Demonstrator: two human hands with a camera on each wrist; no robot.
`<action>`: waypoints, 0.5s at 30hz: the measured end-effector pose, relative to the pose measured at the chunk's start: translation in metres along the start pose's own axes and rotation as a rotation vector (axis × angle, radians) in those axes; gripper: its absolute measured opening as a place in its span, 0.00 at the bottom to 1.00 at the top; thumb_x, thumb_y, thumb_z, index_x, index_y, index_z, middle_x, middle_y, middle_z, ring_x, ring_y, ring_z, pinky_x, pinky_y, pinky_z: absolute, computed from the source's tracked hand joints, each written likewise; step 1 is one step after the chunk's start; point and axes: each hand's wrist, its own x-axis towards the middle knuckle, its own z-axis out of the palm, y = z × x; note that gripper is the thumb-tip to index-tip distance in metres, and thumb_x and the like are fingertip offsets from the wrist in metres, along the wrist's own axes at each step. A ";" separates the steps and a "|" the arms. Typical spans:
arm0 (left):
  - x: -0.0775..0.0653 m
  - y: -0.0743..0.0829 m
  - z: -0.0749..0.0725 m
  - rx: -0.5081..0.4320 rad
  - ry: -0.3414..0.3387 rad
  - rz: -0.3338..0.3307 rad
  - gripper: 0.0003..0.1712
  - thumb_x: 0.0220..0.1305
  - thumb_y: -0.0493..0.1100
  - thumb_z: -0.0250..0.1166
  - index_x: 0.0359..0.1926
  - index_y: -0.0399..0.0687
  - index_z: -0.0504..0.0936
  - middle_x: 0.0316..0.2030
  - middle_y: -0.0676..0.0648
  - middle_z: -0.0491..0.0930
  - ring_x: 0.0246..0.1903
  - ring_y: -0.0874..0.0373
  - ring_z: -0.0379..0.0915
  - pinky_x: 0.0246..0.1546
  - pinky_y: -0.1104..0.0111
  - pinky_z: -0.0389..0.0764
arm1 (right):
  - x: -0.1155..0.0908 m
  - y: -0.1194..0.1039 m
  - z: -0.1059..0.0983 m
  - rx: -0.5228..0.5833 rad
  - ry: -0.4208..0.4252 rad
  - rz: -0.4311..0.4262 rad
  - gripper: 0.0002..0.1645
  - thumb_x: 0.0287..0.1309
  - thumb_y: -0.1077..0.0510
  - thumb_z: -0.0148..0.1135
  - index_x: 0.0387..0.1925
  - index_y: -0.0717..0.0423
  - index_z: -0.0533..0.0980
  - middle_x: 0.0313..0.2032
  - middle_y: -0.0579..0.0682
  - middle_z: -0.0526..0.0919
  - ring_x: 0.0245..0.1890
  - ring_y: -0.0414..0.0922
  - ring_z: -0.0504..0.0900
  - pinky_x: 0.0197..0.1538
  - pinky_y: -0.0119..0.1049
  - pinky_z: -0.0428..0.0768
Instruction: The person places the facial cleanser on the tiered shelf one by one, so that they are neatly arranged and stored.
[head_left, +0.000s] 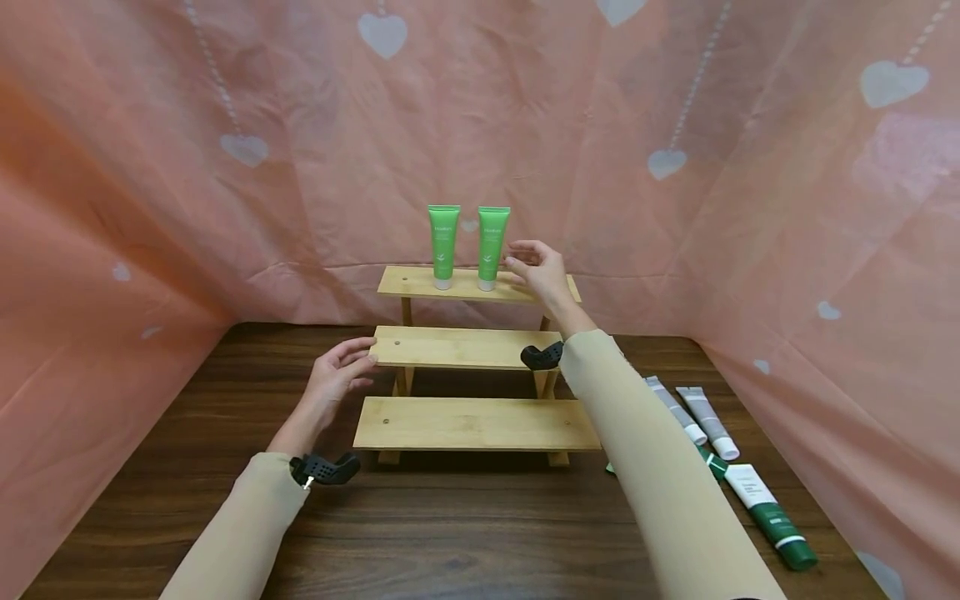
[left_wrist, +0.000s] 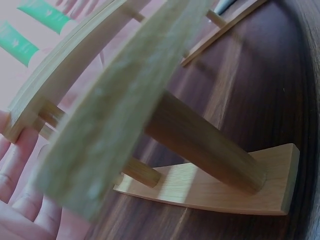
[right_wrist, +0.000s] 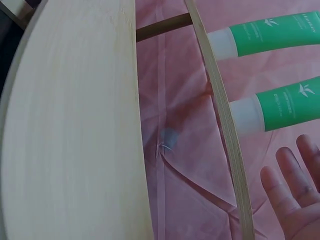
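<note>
A three-step wooden display stand (head_left: 450, 423) rises on the table. Two light-green squeeze tubes stand upright on the top step: the left tube (head_left: 443, 242) and the right tube (head_left: 492, 243), white caps down. At the left end of the middle step (head_left: 465, 346), my left hand (head_left: 335, 375) pinches the board's edge between thumb and fingers (left_wrist: 22, 150). Just right of the right tube, my right hand (head_left: 542, 271) has its fingers loosely extended; the right wrist view shows a gap between its fingertips (right_wrist: 272, 180) and that tube (right_wrist: 290, 105).
To the right, several tubes lie on the dark wood table (head_left: 420, 533): a grey tube (head_left: 708, 421), another grey tube (head_left: 675, 408) and a white-and-dark-green tube (head_left: 772, 517). My right sleeve (head_left: 652, 450) partly hides that group. Pink cloth (head_left: 315, 200) with hearts hangs behind and at both sides.
</note>
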 end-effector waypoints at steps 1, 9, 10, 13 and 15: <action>0.001 0.001 0.000 -0.002 0.000 -0.003 0.29 0.60 0.42 0.65 0.60 0.37 0.69 0.39 0.51 0.79 0.39 0.56 0.79 0.41 0.62 0.79 | -0.001 0.000 -0.001 0.007 0.007 0.004 0.21 0.59 0.65 0.59 0.55 0.65 0.71 0.49 0.61 0.76 0.47 0.53 0.77 0.51 0.52 0.75; 0.003 -0.001 -0.001 0.045 0.023 0.016 0.27 0.60 0.43 0.65 0.58 0.36 0.71 0.37 0.53 0.81 0.39 0.54 0.79 0.44 0.57 0.78 | 0.004 0.021 -0.009 0.012 -0.028 0.079 0.21 0.57 0.60 0.64 0.51 0.64 0.74 0.43 0.57 0.79 0.44 0.51 0.80 0.45 0.42 0.79; 0.002 -0.001 -0.002 0.049 0.029 0.014 0.27 0.60 0.43 0.65 0.58 0.37 0.71 0.37 0.54 0.81 0.40 0.52 0.79 0.45 0.56 0.77 | 0.002 0.021 -0.009 0.001 -0.043 0.084 0.20 0.57 0.60 0.64 0.50 0.64 0.74 0.44 0.58 0.79 0.44 0.52 0.80 0.45 0.42 0.80; 0.001 -0.002 -0.002 0.051 0.039 0.014 0.26 0.60 0.43 0.65 0.58 0.37 0.72 0.36 0.56 0.81 0.42 0.48 0.79 0.47 0.52 0.75 | -0.003 0.021 -0.007 -0.032 -0.088 0.098 0.20 0.58 0.61 0.62 0.51 0.64 0.74 0.45 0.59 0.78 0.44 0.55 0.80 0.46 0.44 0.79; 0.000 -0.003 -0.002 0.053 0.046 0.021 0.26 0.60 0.43 0.65 0.57 0.37 0.72 0.36 0.55 0.81 0.42 0.48 0.78 0.46 0.53 0.76 | -0.024 -0.002 -0.003 -0.076 -0.095 0.111 0.21 0.60 0.61 0.60 0.53 0.66 0.72 0.46 0.60 0.77 0.46 0.57 0.79 0.48 0.45 0.78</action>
